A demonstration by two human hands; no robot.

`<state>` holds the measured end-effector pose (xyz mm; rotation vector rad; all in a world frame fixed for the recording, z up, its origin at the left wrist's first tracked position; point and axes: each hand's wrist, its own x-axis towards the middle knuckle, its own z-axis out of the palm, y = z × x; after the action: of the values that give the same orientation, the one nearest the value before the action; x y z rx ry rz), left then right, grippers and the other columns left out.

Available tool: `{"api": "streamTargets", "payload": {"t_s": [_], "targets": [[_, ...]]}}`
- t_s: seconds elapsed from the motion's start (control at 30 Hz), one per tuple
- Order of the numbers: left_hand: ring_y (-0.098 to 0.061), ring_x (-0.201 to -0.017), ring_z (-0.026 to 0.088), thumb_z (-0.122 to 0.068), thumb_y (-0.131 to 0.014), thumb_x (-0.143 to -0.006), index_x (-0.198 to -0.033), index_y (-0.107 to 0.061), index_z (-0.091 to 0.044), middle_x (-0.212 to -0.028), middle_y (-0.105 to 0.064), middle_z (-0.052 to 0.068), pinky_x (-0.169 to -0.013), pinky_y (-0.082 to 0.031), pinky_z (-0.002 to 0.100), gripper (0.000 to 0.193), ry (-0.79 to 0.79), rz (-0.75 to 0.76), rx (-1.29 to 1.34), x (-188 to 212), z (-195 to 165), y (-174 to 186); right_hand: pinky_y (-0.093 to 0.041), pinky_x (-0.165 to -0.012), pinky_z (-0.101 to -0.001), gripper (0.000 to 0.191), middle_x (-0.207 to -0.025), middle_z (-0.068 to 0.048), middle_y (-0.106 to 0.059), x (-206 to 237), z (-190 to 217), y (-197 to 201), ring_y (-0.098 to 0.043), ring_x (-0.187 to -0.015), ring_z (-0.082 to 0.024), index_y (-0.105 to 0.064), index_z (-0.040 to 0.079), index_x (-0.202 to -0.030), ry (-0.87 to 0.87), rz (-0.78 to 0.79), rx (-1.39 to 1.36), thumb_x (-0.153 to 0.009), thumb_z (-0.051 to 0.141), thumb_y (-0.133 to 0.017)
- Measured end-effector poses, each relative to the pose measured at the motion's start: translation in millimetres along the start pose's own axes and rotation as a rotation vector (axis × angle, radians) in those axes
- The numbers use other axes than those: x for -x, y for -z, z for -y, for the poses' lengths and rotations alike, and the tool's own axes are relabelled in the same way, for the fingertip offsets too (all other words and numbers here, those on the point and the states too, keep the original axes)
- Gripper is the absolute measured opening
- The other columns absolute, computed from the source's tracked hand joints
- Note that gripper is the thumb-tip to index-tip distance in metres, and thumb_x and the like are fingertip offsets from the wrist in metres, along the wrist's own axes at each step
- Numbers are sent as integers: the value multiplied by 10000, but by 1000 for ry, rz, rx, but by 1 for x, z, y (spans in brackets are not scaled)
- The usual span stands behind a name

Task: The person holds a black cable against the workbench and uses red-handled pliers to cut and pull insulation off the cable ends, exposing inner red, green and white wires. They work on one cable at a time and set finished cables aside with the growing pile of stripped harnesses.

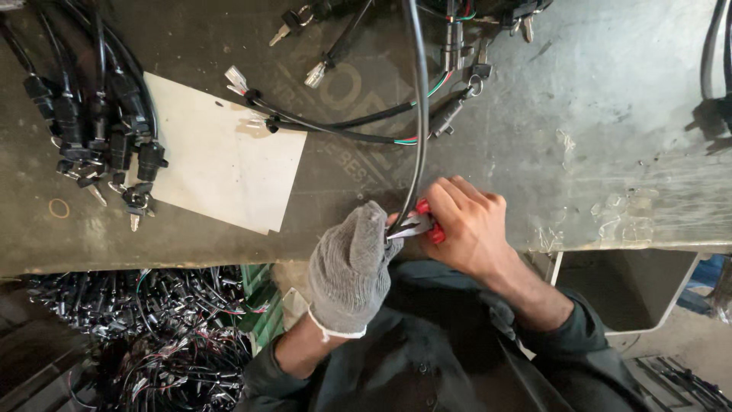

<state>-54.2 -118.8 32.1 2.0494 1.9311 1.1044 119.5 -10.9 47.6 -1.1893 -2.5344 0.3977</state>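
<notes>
My left hand point(351, 263), in a grey knit glove, is closed around the near end of a black sheathed cable point(420, 114) at the bench's front edge. My bare right hand point(467, 221) grips red-handled pliers point(424, 221), whose metal jaws meet the cable right beside the gloved fingers. The cable runs up the bench and out of view at the top. Its tip is hidden between my hands.
A white sheet point(221, 164) lies on the worn metal bench point(625, 145). Black key switches with keys point(107, 130) cluster at left. More wired connectors point(320, 122) lie at centre top. A bin of black wire harnesses point(152, 336) sits below left.
</notes>
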Motion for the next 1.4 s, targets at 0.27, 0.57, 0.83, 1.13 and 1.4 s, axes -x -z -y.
{"api": "streamTargets", "payload": {"t_s": [0.27,0.57,0.83,1.13,1.4], "targets": [[-657,-1050,354,-136,-776,-954,-1517,-441,-33,-1331,-641,180,-874,-547,465,663,-91,65,-159,-11,5,3,-426,-528,-448,398,-822,-39,-594,18,8,0,-641,-784,-273,-556,116,-916,-106,13,-66,-600,152,-795],[-672,-948,297,-245,-762,-941,-1539,-421,-30,-1171,-686,105,-801,-543,417,721,71,286,188,-42,-8,39,-459,-595,-439,332,-777,-77,-584,10,14,-5,-618,-743,-311,-558,86,-841,-137,-39,-159,-660,171,-823],[-688,-890,166,-125,-792,-944,-1563,-464,-86,-1071,-706,81,-871,-596,325,701,197,622,998,-45,4,56,-509,-729,-487,339,-742,-66,-578,-13,-1,-20,-617,-702,-269,-527,58,-770,251,-126,-552,-789,111,-861],[-673,-912,320,-242,-737,-959,-1552,-418,-64,-1119,-678,123,-780,-533,425,696,56,332,328,-46,-3,48,-498,-686,-440,393,-863,-131,-612,3,10,-6,-621,-832,-356,-561,52,-935,-10,42,-379,-599,60,-765],[-734,-892,236,-297,-692,-1015,-1563,-405,-1,-1105,-723,109,-747,-614,347,686,378,32,81,-51,41,84,-424,-934,-511,746,-1107,-151,-592,-3,-13,-11,-542,-1065,-383,-628,50,-1136,77,-166,167,-642,568,-838]]}}
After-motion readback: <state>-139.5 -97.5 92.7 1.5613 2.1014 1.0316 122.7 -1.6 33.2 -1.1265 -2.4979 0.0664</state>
